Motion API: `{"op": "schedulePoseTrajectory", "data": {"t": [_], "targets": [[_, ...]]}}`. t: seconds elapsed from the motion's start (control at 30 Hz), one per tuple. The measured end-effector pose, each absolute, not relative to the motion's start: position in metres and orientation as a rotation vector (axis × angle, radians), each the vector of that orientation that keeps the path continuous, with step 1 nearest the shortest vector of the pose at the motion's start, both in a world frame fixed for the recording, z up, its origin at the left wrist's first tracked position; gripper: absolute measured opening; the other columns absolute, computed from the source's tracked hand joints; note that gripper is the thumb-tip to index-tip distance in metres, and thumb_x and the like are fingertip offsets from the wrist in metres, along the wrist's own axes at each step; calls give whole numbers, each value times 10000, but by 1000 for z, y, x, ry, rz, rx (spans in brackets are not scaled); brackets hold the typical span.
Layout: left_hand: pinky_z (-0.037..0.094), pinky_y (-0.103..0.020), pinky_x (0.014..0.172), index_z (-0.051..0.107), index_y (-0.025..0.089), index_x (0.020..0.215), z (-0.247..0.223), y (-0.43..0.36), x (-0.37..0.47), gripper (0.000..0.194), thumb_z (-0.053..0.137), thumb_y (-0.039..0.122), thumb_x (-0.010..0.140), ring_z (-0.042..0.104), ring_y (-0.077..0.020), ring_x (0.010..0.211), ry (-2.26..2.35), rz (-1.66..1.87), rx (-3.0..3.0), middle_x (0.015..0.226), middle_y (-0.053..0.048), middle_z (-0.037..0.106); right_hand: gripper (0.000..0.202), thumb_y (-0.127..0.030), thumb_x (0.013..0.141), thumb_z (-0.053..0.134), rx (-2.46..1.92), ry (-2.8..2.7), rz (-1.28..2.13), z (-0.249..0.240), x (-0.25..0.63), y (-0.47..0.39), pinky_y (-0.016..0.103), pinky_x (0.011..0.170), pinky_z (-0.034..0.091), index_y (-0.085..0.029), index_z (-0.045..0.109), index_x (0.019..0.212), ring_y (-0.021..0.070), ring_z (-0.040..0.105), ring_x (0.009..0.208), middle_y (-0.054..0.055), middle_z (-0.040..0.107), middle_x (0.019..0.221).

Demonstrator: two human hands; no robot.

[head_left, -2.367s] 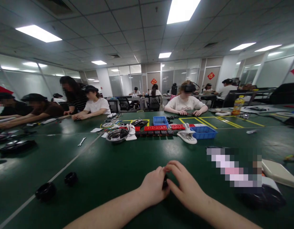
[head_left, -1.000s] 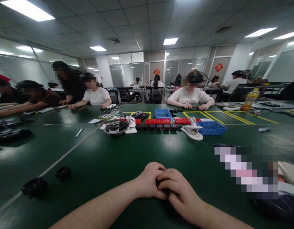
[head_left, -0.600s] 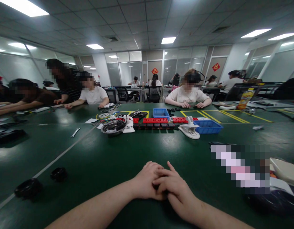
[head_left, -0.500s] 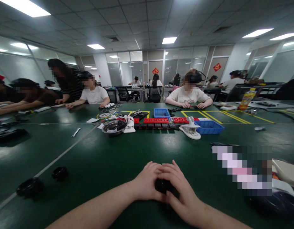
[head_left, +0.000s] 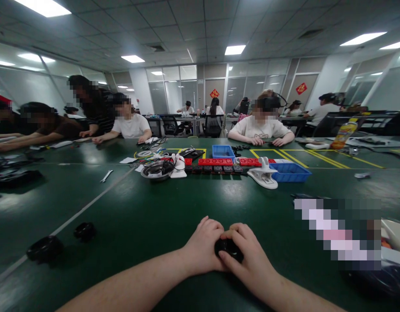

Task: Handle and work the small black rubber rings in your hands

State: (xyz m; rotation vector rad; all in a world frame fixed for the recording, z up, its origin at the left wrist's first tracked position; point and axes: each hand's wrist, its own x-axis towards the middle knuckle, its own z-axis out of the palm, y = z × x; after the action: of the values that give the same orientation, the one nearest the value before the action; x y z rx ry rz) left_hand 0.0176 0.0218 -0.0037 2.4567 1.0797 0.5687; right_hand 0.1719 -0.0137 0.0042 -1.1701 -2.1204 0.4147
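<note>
Glossy black rounded piece (head_left: 231, 248), hard plastic by the look, is sitting between 2 bare hands over the smooth dark-green table (head_left: 148, 212), about midway across its width and towards its near edge. Can't tell if it is resting on the tabletop or being held just clear of it.

Step in hand, judging by the pose: both hands are handling the piece together, the left seemingly steadying it, the right seemingly working at or turning it. Next move is probably calling for a firm left hold and some freedom in the right fingers.

Grip: the bare left hand (head_left: 201, 246) is cupping the piece from its left side, fingers bent and bunched, the contact mostly hidden. The bare right hand (head_left: 253, 255) is pinching from the right, fingers arching over the far rim, thumb lying across the near side; the gap is only as wide as the piece.

Around: 2 more glossy black items are lying towards the table's left edge: a larger squat round item (head_left: 44, 249) over the pale table line, and a smaller squat round item (head_left: 85, 232) just beside it. Towards the far edge, a long red power-strip row (head_left: 215, 162) is lying between 2 people's places and these hands.
</note>
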Motion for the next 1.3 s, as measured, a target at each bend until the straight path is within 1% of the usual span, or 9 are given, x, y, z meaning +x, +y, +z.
{"op": "schedulePoseTrajectory", "data": {"t": [0.23, 0.33, 0.43, 0.67, 0.8, 0.9, 1.03, 1.13, 1.3], "targets": [[389, -311, 829, 605, 218, 801, -6, 29, 15, 337, 734, 347, 518, 484, -193, 885, 946, 537, 2537, 911, 2, 521, 277, -120, 714, 469, -959, -2179, 449, 8, 176, -16, 392, 799, 434, -221, 571, 951, 207, 512, 906, 66, 559, 954], [385, -298, 834, 618, 234, 814, -7, 33, 13, 332, 736, 334, 520, 488, -193, 907, 872, 505, 2557, 939, 7, 520, 299, -69, 689, 411, -837, -2264, 454, 13, 179, -20, 469, 959, 311, -237, 596, 853, 192, 536, 950, 28, 611, 932], [377, -301, 847, 625, 237, 823, -8, 35, 11, 302, 722, 318, 548, 491, -195, 920, 826, 503, 2581, 958, 4, 525, 305, -39, 667, 382, -743, -2350, 439, 16, 181, -24, 501, 1037, 164, -242, 598, 737, 179, 547, 989, -18, 650, 797], [348, -315, 881, 614, 225, 876, -10, 35, 10, 343, 712, 327, 564, 483, -204, 956, 771, 515, 2606, 1001, -5, 529, 305, -47, 637, 376, -669, -2459, 396, 18, 184, -29, 486, 1064, 70, -237, 589, 742, 184, 518, 1057, -37, 650, 678], [338, -352, 907, 530, 231, 1066, -6, 30, 11, 578, 709, 414, 548, 471, -220, 977, 793, 521, 2574, 1049, -29, 518, 314, -94, 691, 412, -670, -2356, 289, 16, 187, -28, 501, 1049, 127, -234, 557, 932, 205, 476, 1091, 4, 634, 936], [275, -412, 973, 458, 180, 1140, -4, 25, 13, 726, 706, 472, 523, 456, -241, 1010, 862, 559, 2540, 1085, -68, 504, 393, -238, 734, 504, -812, -2210, 187, 9, 185, -23, 503, 987, 258, -188, 457, 1121, 245, 474, 1055, 86, 544, 1093], [195, -466, 1019, 515, 192, 1024, -5, 20, 17, 603, 701, 486, 531, 477, -233, 987, 969, 535, 2513, 1018, -54, 525, 415, -420, 694, 597, -1084, -2114, 229, 0, 180, -14, 429, 790, 422, -156, 496, 997, 254, 495, 913, 107, 530, 980], [204, -456, 1022, 547, 206, 962, -7, 18, 20, 503, 700, 447, 548, 502, -210, 928, 1041, 518, 2525, 943, -28, 537, 223, -317, 692, 610, -1194, -2152, 279, 1, 176, -10, 390, 733, 423, -176, 520, 840, 216, 491, 820, 63, 528, 866], [214, -456, 1019, 565, 205, 939, -9, 19, 23, 431, 669, 417, 578, 503, -214, 908, 1221, 576, 2486, 908, -19, 540, 162, -229, 708, 593, -1274, -2140, 280, 3, 173, -4, 386, 728, 405, -191, 542, 856, 209, 478, 809, 49, 522, 845]]}}
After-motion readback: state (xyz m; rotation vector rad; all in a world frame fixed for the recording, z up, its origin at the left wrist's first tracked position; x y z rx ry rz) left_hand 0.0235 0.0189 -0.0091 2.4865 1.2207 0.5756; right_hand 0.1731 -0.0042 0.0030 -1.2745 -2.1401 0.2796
